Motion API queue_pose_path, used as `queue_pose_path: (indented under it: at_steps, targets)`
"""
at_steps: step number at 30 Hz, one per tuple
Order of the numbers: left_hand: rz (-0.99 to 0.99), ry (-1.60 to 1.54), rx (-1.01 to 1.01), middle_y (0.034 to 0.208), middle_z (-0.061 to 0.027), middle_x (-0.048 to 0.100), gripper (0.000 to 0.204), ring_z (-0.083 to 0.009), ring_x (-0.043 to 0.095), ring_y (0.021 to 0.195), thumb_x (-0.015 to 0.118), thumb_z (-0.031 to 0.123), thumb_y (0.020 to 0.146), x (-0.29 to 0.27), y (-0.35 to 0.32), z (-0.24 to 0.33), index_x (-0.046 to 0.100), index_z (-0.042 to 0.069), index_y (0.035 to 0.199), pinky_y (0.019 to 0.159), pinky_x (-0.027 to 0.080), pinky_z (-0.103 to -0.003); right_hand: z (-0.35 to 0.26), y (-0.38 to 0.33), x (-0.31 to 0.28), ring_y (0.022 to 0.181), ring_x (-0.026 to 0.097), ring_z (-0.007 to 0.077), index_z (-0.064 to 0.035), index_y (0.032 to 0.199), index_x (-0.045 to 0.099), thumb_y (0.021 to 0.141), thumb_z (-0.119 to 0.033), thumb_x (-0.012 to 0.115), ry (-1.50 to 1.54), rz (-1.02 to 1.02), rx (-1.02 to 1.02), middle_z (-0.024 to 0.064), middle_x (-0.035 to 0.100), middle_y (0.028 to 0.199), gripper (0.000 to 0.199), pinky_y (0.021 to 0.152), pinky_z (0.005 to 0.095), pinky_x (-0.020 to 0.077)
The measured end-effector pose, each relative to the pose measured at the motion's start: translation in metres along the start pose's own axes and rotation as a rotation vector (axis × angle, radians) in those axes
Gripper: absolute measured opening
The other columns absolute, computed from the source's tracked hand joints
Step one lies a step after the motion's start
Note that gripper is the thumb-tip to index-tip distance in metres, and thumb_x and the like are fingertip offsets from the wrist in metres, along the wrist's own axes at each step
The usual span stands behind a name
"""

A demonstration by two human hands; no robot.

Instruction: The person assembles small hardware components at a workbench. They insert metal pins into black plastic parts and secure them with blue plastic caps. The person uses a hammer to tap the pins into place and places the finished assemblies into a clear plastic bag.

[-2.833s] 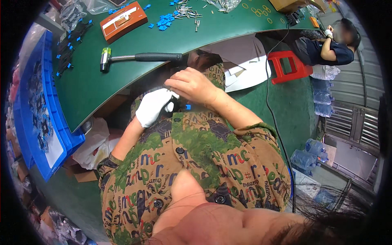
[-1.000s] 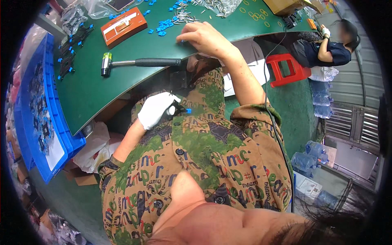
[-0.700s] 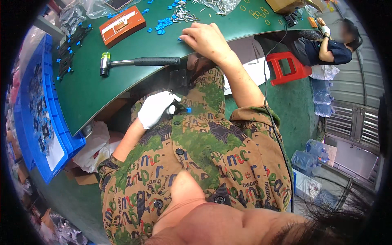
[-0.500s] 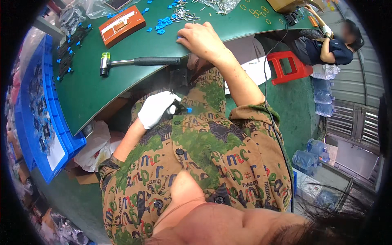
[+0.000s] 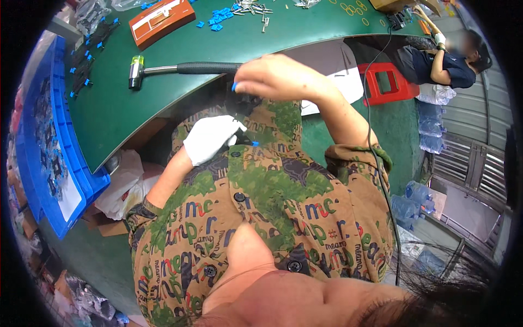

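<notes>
My left hand (image 5: 211, 139), in a white glove, is closed on a small black part with a blue piece (image 5: 255, 144) at its end, held low over my lap. Bare, my right hand (image 5: 272, 77) is just off the table's near edge. Between its thumb and fingers it pinches a small blue plastic piece (image 5: 234, 86). A hammer (image 5: 163, 70) with a black grip lies on the green table; the right hand covers the grip's end. Farther back are a pile of loose blue pieces (image 5: 218, 18) and several metal pins (image 5: 251, 7).
An orange-brown box (image 5: 162, 24) lies at the back left of the table. Black parts with blue ends (image 5: 87, 54) line its left side, beside a blue crate (image 5: 90, 182). A cable (image 5: 376, 136) hangs at the right, near a red stool (image 5: 388, 82). Another person (image 5: 452, 65) works far right.
My right hand has come back from near the loose blue pieces toward my lap, the blue piece pinched in it. My left hand has barely moved.
</notes>
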State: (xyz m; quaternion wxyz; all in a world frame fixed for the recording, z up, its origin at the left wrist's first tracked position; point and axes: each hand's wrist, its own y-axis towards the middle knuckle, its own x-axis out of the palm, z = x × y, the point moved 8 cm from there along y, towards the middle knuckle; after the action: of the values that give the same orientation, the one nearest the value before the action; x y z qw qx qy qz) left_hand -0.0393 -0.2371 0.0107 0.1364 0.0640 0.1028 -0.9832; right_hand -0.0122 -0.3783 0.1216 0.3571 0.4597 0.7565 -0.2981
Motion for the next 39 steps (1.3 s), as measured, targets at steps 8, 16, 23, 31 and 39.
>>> queue_pose_path:
  at_steps: [8, 16, 23, 31, 39]
  targets:
    - [-0.041, 0.124, 0.050, 0.079, -0.0095, 0.067, 0.035, -0.0294, 0.065, 0.074, 0.047, 0.033, 0.107, 0.002, 0.004, 0.004, 0.072, 0.008, 0.106, 0.071, 0.051, -0.039, -0.010, -0.026, 0.046, 0.090, 0.067, 0.0395, -0.0052, 0.100, 0.067, 0.103, -0.034, 0.056, 0.141, -0.257, 0.138, 0.0168, 0.069, 0.090, 0.031, 0.080, 0.0491, 0.0525]
    - [-0.014, 0.145, 0.072, 0.078, -0.0099, 0.067, 0.036, -0.0309, 0.065, 0.073, 0.049, 0.034, 0.106, 0.005, 0.002, 0.002, 0.071, 0.007, 0.099, 0.069, 0.051, -0.040, -0.009, -0.025, 0.057, 0.089, 0.067, 0.0408, -0.0049, 0.096, 0.066, 0.104, -0.035, 0.054, 0.141, -0.293, 0.109, 0.0174, 0.069, 0.088, 0.034, 0.080, 0.0503, 0.0527]
    - [0.012, 0.214, 0.152, 0.076, -0.0098, 0.066, 0.035, -0.0311, 0.064, 0.070, 0.048, 0.034, 0.106, 0.007, 0.001, 0.007, 0.068, 0.008, 0.094, 0.066, 0.050, -0.041, -0.008, -0.030, 0.060, 0.087, 0.067, 0.0409, -0.0048, 0.096, 0.066, 0.103, -0.034, 0.055, 0.148, -0.262, 0.120, 0.0177, 0.069, 0.089, 0.032, 0.077, 0.0509, 0.0530]
    - [0.004, 0.141, 0.059, 0.074, -0.0084, 0.066, 0.030, -0.0247, 0.061, 0.066, 0.057, 0.031, 0.104, 0.006, 0.003, -0.001, 0.072, 0.005, 0.102, 0.066, 0.049, -0.035, -0.010, -0.031, 0.050, 0.086, 0.067, 0.0409, -0.0053, 0.097, 0.067, 0.103, -0.033, 0.055, 0.148, -0.196, 0.124, 0.0181, 0.069, 0.086, 0.031, 0.076, 0.0510, 0.0525]
    - [-0.003, 0.217, 0.104, 0.073, -0.0085, 0.065, 0.030, -0.0259, 0.061, 0.066, 0.056, 0.031, 0.104, 0.010, 0.001, -0.002, 0.071, 0.006, 0.099, 0.065, 0.049, -0.036, -0.012, -0.030, 0.060, 0.085, 0.067, 0.0417, -0.0045, 0.096, 0.066, 0.102, -0.033, 0.056, 0.177, -0.252, 0.097, 0.0189, 0.069, 0.085, 0.031, 0.076, 0.0511, 0.0523]
